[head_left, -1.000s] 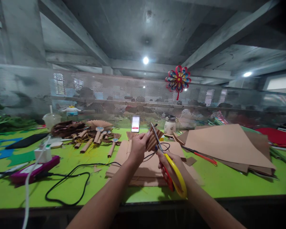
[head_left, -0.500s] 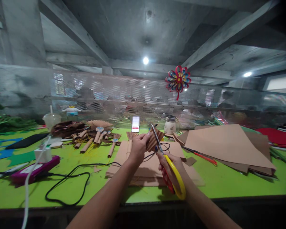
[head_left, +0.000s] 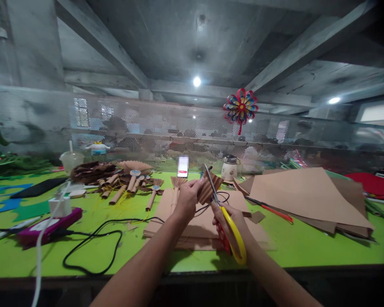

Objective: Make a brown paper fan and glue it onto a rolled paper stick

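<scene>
My left hand (head_left: 188, 198) pinches a pleated piece of brown paper (head_left: 208, 187) by its left side. In my right hand (head_left: 228, 221) are scissors (head_left: 238, 241) with one yellow and one red handle, their blades pointing up and lying against the pleated paper. Whether the blades are cutting into it cannot be made out. Below both hands lies a stack of brown paper sheets (head_left: 192, 232). Just left of my left hand, a small paper broom-like piece (head_left: 176, 192) with a fanned top rests on the stack.
Several rolled-paper pieces with fanned tops (head_left: 118, 194) lie at left. A purple power strip (head_left: 48, 228) and black cable (head_left: 92, 268) are nearer me. At right are large brown sheets (head_left: 304, 196) and a red-handled tool (head_left: 280, 213). A phone (head_left: 183, 166) and jug (head_left: 229, 167) stand behind.
Both hands keep almost the same place and grip. The scissor handles have drawn slightly closer together, and the view has shifted a little.
</scene>
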A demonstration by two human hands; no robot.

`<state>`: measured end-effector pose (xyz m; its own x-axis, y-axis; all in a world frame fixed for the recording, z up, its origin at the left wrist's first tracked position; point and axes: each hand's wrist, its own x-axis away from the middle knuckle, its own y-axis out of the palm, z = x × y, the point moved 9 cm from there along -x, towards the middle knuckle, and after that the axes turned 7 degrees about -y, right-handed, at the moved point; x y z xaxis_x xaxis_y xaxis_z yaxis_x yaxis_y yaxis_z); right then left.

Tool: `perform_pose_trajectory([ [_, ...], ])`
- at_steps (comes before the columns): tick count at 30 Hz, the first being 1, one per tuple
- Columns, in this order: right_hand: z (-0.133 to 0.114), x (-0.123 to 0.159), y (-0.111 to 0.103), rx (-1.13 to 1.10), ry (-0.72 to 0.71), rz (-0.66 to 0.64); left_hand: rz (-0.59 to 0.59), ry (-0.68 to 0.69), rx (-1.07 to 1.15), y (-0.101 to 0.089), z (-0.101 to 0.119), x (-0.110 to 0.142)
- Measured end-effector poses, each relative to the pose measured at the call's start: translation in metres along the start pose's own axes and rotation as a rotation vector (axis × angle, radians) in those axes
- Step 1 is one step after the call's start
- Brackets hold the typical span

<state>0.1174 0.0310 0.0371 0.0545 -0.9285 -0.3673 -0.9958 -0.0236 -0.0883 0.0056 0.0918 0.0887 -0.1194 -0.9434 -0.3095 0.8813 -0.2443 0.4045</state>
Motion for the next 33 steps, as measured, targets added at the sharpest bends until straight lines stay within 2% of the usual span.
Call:
perform_pose_trajectory([
  [13,0.002,0.002,0.003,-0.059,0.019,0.05,0.001,-0.018,-0.016,-0.001,-0.002,0.0],
  [33,0.011,-0.002,0.007,-0.102,0.033,0.042,0.019,-0.096,-0.005,-0.001,-0.008,0.0],
])
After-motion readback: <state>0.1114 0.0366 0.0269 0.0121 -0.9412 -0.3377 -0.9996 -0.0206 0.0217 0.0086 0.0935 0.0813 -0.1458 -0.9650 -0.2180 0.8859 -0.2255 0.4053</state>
